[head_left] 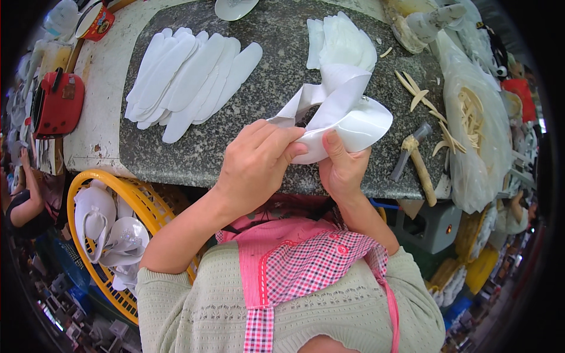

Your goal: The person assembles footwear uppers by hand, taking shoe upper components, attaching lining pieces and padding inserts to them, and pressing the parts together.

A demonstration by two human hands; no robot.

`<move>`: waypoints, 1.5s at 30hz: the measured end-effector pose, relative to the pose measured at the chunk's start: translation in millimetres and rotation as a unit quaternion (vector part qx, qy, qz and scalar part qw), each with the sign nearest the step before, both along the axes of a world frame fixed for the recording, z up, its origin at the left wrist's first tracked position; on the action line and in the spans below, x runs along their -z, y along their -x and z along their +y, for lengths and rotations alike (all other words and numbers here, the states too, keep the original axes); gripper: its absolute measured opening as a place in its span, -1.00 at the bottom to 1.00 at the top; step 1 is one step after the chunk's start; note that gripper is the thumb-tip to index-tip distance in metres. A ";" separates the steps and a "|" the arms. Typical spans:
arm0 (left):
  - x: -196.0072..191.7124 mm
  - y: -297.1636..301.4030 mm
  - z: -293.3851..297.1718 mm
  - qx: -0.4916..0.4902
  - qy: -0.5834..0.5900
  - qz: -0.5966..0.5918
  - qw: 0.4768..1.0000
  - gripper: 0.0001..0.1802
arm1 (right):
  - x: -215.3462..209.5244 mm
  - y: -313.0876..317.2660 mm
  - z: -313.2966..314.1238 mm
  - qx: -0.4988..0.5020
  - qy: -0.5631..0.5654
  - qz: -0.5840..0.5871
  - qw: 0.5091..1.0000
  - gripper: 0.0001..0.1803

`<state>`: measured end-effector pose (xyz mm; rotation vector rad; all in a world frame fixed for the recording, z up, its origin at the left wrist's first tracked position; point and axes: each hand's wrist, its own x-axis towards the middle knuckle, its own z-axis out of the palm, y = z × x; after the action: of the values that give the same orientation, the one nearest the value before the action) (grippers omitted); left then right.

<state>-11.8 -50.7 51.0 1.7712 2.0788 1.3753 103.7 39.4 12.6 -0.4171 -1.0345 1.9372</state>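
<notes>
Both hands, left hand (256,162) and right hand (341,167), pinched a white strapped insole (347,120) in closed fingers, while fanned unworked insoles (188,76) waited on the granite surface (265,100) and finished ones seemingly filled the yellow basket (112,235).

A round red tub (94,20) with a white rim and a printed label on its side stands at the upper left corner of the worktop. A large clear plastic bag (479,126) holding pale strips lies along the right edge of the stone slab.
</notes>
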 end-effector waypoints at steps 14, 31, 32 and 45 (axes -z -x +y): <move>-3.6 28.6 0.4 0.143 0.149 -0.229 0.951 -0.89 | -10.6 -5.3 17.6 -0.076 0.117 -0.040 0.989 -0.61; -3.9 20.7 0.6 0.163 0.197 -0.266 0.929 -0.88 | -5.2 -7.2 9.3 0.046 -0.215 -0.099 0.970 -0.73; -2.2 22.5 0.2 0.186 0.200 -0.280 0.920 -0.87 | -3.7 -7.9 8.1 0.045 -0.231 -0.104 0.966 -0.73; 1.0 11.5 -1.3 0.106 0.028 0.012 0.994 -0.75 | -20.5 -11.4 20.8 -0.117 0.164 -0.070 0.977 -0.58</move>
<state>-23.3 -52.0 50.0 1.9304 1.8550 1.2328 115.1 60.2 33.0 -0.6485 -0.8822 2.3297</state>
